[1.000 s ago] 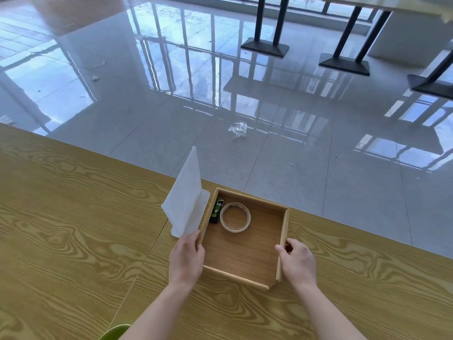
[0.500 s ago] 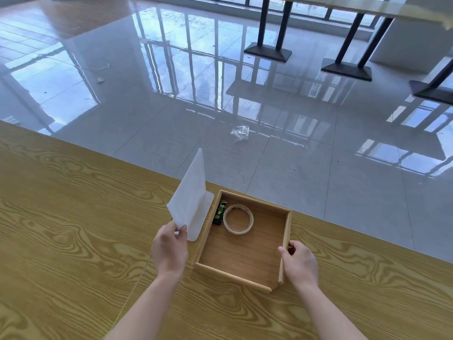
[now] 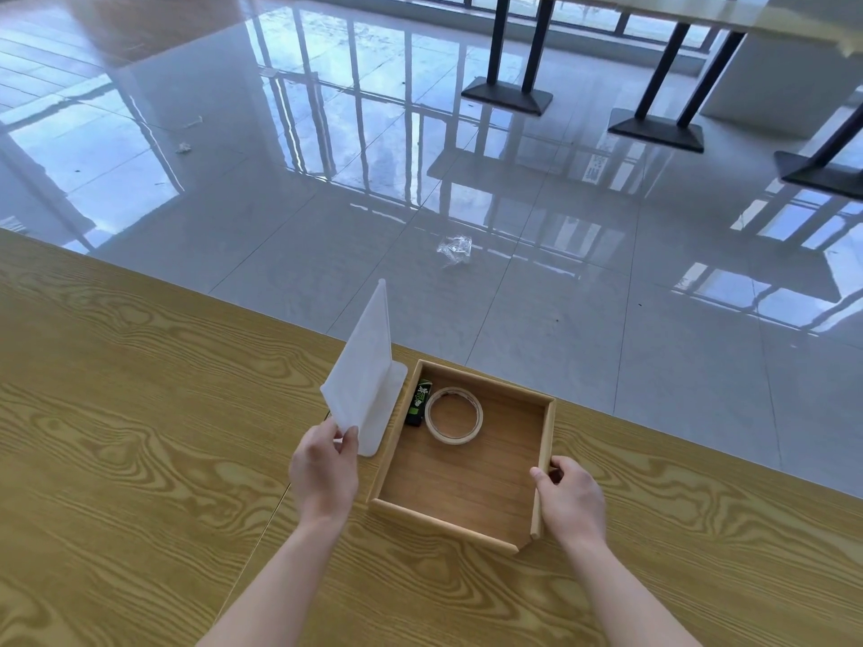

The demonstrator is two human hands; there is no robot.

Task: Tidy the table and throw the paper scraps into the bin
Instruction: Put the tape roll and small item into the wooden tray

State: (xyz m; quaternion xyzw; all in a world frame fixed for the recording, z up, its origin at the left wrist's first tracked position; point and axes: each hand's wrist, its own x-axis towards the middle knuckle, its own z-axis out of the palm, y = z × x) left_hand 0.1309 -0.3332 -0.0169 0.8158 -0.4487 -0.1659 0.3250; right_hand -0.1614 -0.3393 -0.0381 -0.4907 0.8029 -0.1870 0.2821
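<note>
Left hand [image 3: 323,464] pinching the white sheet [image 3: 364,366], right hand [image 3: 572,499] gripping the wooden tray [image 3: 544,441].
We've got the sheet's lower corner pinched, the sheet upright just left of the tray; our right hand wraps the tray's right wall. In the tray's far left corner sit a tape roll [image 3: 455,439] and a small green-and-black box [image 3: 419,402]. We'd call it partway: tray loaded, but the sheet isn't binned, no bin is in view, and a crumpled wrapper [image 3: 454,248] lies on the floor [image 3: 280,203] beyond the tray.
</note>
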